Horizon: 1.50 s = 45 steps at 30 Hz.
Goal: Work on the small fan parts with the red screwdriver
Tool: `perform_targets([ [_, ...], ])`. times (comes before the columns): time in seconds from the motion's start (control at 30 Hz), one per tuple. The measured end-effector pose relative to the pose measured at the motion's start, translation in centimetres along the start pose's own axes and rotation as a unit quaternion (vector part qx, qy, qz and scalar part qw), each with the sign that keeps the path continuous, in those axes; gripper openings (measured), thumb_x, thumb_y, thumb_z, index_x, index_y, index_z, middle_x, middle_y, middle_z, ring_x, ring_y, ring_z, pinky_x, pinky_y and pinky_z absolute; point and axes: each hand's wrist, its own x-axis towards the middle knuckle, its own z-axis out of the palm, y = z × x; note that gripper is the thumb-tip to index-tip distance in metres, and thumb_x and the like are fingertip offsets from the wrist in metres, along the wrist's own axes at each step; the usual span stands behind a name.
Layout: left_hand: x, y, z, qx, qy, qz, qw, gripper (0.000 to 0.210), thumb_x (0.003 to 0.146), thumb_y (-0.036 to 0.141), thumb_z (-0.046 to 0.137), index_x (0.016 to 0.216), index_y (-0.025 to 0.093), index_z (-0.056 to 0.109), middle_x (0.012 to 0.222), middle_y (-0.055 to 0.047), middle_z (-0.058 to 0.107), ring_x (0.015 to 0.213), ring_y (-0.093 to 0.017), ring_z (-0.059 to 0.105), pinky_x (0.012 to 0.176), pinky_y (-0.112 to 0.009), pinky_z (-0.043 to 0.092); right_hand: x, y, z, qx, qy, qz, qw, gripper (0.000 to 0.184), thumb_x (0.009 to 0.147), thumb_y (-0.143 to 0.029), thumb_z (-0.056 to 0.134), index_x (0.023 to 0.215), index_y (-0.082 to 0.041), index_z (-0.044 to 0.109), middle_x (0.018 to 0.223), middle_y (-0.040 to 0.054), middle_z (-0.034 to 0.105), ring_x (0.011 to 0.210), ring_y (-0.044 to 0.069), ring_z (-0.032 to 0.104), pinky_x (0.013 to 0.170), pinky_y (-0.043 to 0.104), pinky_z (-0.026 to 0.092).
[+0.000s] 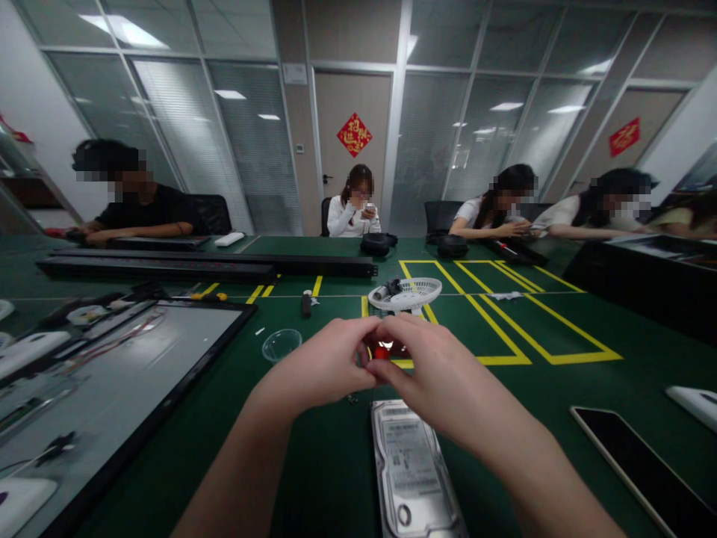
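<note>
My left hand (328, 364) and my right hand (426, 356) meet over the table, fingertips curled in and touching. Between them shows a small red, rounded piece (381, 352), close to the right thumb; the fingers hide most of it and its kind is unclear. What the left fingers pinch cannot be made out. Just below my hands lies a silver hard drive (408, 463), label side up. A few tiny metal bits (352, 399), perhaps screws, lie beside its top edge. To the left of my left hand is a clear round plastic dish (281, 346).
A white slotted basket (411, 295) with dark parts stands beyond my hands. On the left lies a large panel (146, 359); on the right, a phone (638, 463). Long black bars (213, 264) lie across the far side. Several people sit around the green table (538, 418).
</note>
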Motion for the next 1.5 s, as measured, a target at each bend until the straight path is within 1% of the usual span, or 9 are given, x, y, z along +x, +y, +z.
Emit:
perform_targets([
  [0.1,-0.06,-0.03,-0.08,-0.007,-0.011,-0.006,1.000,0.033,0.072,0.019,0.073,0.104,0.019,0.067,0.085,0.002,0.066,0.071,-0.014,0.056,0.060,-0.025,0.039,0.09,0.13,0.14,-0.010,-0.005,0.011,1.000,0.009,0.091,-0.016,0.068,0.097,-0.023,0.069,0.098,0.0028,0.069,0.089,0.020,0.062,0.076,0.035,0.044],
  [0.27,-0.27,0.06,-0.36,0.025,-0.013,0.025,0.999,0.026,0.075,0.018,0.070,0.101,0.020,0.068,0.090,0.001,0.068,0.076,-0.014,0.058,0.066,-0.025,0.042,-0.14,0.33,0.03,0.014,-0.023,-0.029,0.999,0.019,0.093,-0.006,0.059,0.099,-0.022,0.069,0.099,0.0026,0.071,0.092,0.018,0.062,0.081,0.033,0.045],
  [0.37,-0.10,-0.09,-0.23,0.010,-0.009,0.006,1.000,0.029,0.074,0.016,0.070,0.102,0.020,0.068,0.090,0.002,0.068,0.075,-0.014,0.058,0.064,-0.025,0.042,-0.09,0.20,-0.08,0.019,-0.008,-0.018,1.000,0.019,0.092,-0.011,0.065,0.106,-0.023,0.069,0.105,0.0021,0.071,0.095,0.018,0.063,0.082,0.033,0.045],
  [0.5,0.00,-0.22,-0.09,-0.006,-0.015,-0.011,1.000,0.035,0.072,0.020,0.074,0.106,0.020,0.067,0.086,0.002,0.067,0.072,-0.015,0.058,0.061,-0.025,0.040,0.18,0.10,0.05,-0.019,-0.002,0.019,1.000,0.010,0.092,-0.018,0.069,0.101,-0.022,0.071,0.100,0.0037,0.071,0.089,0.021,0.063,0.076,0.034,0.044],
  [0.7,-0.34,0.00,-0.44,0.033,-0.020,0.027,0.999,0.022,0.075,0.018,0.069,0.097,0.018,0.068,0.088,0.001,0.068,0.076,-0.015,0.058,0.066,-0.026,0.042,-0.06,0.03,0.13,0.007,-0.032,-0.041,0.999,0.021,0.094,-0.007,0.057,0.101,-0.021,0.071,0.101,0.0054,0.072,0.094,0.020,0.064,0.083,0.034,0.046],
  [0.9,-0.01,-0.12,-0.06,-0.010,-0.013,-0.006,1.000,0.031,0.071,0.019,0.074,0.102,0.019,0.068,0.087,0.001,0.068,0.074,-0.015,0.059,0.062,-0.025,0.042,0.21,-0.03,0.23,-0.010,0.000,0.005,1.000,0.013,0.091,-0.019,0.070,0.104,-0.022,0.071,0.102,0.0049,0.071,0.092,0.021,0.063,0.078,0.035,0.045],
  [1.1,-0.24,-0.33,-0.32,0.024,-0.011,0.016,1.000,0.033,0.075,0.017,0.069,0.108,0.021,0.070,0.094,0.001,0.071,0.077,-0.015,0.061,0.068,-0.026,0.045,0.15,0.00,-0.02,0.001,-0.026,-0.010,1.000,0.026,0.094,-0.004,0.055,0.101,-0.020,0.074,0.098,0.0056,0.072,0.092,0.020,0.064,0.082,0.035,0.046],
  [1.33,-0.02,-0.40,-0.15,0.012,-0.020,-0.002,1.000,0.027,0.074,0.018,0.069,0.100,0.019,0.068,0.086,0.001,0.067,0.074,-0.015,0.058,0.062,-0.026,0.041,0.24,0.00,0.07,-0.019,-0.010,0.013,1.000,0.010,0.090,-0.020,0.072,0.100,-0.022,0.070,0.098,0.0037,0.068,0.089,0.021,0.061,0.077,0.036,0.044],
  [1.5,-0.21,0.06,-0.30,0.025,-0.013,0.023,0.999,0.028,0.073,0.017,0.069,0.102,0.019,0.067,0.092,0.001,0.069,0.077,-0.015,0.058,0.067,-0.026,0.042,0.21,-0.03,0.37,0.004,-0.021,-0.018,1.000,0.018,0.091,-0.004,0.059,0.094,-0.020,0.067,0.097,0.0034,0.067,0.089,0.019,0.060,0.078,0.034,0.043],
])
